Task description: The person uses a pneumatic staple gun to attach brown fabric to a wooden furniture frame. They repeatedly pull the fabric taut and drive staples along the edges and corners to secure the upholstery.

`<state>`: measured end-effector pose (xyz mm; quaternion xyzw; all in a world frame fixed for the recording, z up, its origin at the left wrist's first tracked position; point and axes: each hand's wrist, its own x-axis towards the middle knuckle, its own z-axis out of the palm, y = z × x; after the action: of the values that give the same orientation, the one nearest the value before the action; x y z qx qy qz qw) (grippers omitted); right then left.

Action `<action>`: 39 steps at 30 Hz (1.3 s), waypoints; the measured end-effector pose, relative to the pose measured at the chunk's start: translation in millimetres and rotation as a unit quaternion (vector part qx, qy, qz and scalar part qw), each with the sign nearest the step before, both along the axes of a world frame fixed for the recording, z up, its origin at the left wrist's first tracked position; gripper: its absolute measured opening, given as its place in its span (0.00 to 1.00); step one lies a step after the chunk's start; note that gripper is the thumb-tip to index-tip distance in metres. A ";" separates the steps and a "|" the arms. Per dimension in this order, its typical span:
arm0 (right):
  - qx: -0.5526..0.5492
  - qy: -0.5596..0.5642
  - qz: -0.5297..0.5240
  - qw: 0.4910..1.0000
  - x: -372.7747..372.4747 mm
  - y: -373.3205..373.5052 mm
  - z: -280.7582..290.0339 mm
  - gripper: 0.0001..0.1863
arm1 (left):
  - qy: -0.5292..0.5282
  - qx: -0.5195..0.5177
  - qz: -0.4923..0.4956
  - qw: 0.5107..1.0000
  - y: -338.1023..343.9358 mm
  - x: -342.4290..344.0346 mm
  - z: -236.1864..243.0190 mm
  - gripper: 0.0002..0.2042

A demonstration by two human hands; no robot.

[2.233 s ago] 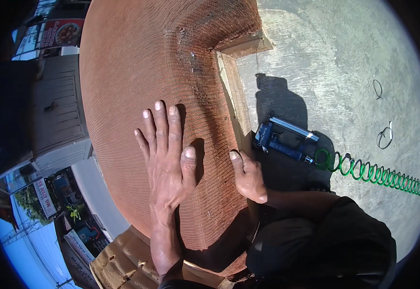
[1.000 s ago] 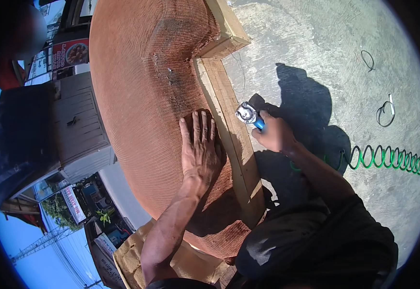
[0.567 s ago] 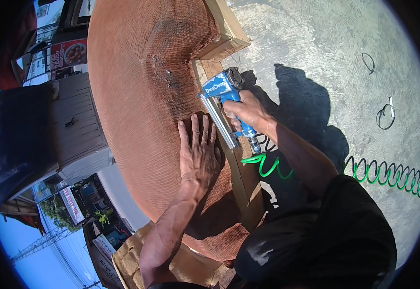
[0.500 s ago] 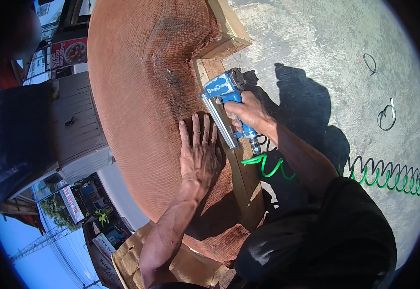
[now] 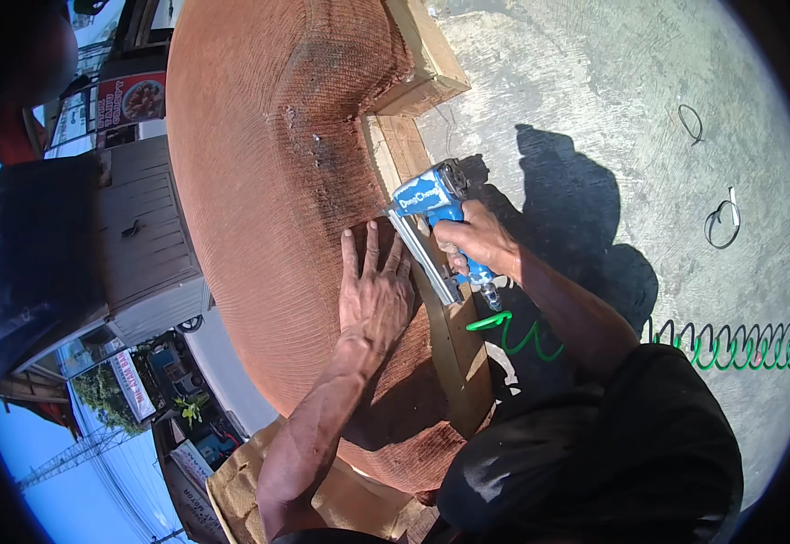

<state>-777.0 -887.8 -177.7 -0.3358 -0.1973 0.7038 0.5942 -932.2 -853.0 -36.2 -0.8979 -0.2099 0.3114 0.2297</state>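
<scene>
My right hand (image 5: 478,240) grips the handle of a blue pneumatic staple gun (image 5: 432,192). Its nose rests at the edge of brown ribbed upholstery fabric (image 5: 250,172), where the cloth meets a wooden frame (image 5: 401,150). My left hand (image 5: 375,295) lies flat on the fabric with its fingers spread, just left of the gun's silver magazine (image 5: 424,258). From the bottom of the gun's handle runs a coiled green air hose (image 5: 526,344). Small rough marks show in the fabric above my left fingertips. The gun's shadow and mine hide part of the fabric's lower edge.
Concrete ground (image 5: 612,82) stretches to the right, with two thin loops of strap (image 5: 721,224) lying on it. The hose coils (image 5: 730,349) trail off to the right. A tan sheet (image 5: 241,480) is at the lower left. Beyond the upholstered piece stand stalls and a grey shed (image 5: 145,218).
The staple gun in my right hand has shifted slightly down and to the right along the fabric edge. My left hand stays pressed on the fabric, nearly in place.
</scene>
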 end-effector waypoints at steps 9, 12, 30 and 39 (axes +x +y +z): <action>0.003 -0.040 0.011 0.999 -9.7 -21.0 -9.6 0.06 | -0.098 -0.105 -0.056 0.988 20.1 -25.8 -32.7 0.18; -0.011 -0.053 0.009 0.999 -16.6 -26.2 -6.0 0.05 | -0.082 -0.115 -0.060 0.988 14.8 -25.8 -19.3 0.15; -0.015 -0.654 0.013 0.757 -10.1 -77.7 -43.3 0.38 | -0.384 0.029 0.179 0.905 -1.8 -100.9 101.7 0.32; -0.155 0.063 0.119 0.979 -112.3 -79.8 22.4 0.40 | -0.301 0.034 0.196 0.933 -38.3 -104.7 48.7 0.32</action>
<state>-889.2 -967.6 -155.4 -0.3531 -0.0860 0.8112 0.4582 -1036.8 -891.2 12.6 -0.8824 -0.4511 0.0582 0.1204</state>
